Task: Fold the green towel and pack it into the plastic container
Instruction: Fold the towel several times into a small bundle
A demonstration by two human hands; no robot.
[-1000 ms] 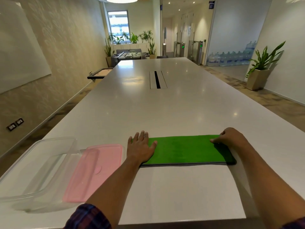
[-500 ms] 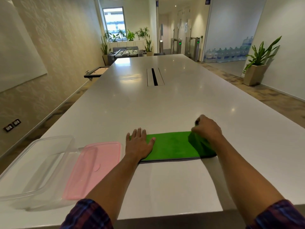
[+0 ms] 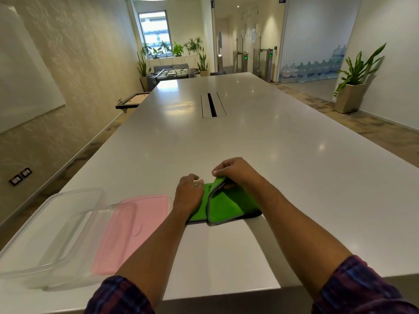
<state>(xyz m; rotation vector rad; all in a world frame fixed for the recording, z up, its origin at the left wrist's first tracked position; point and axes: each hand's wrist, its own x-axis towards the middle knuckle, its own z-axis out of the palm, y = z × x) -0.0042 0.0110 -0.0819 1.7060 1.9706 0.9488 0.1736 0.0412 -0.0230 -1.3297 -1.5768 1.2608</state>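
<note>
Swept leftward since a second ago, the green towel's (image 3: 229, 203) right end is pinched by the right hand (image 3: 233, 172) above the left hand (image 3: 189, 193), pressed flat (fingers relaxed). Edges should be aligned before release; the plastic container (image 3: 52, 234) waits on the table (image 3: 272, 143).

White table (image 3: 260, 143): towel (image 3: 229, 205), container (image 3: 45, 234), lid (image 3: 133, 230).

Hands (image 3: 213, 184) close together, right pinching.
</note>
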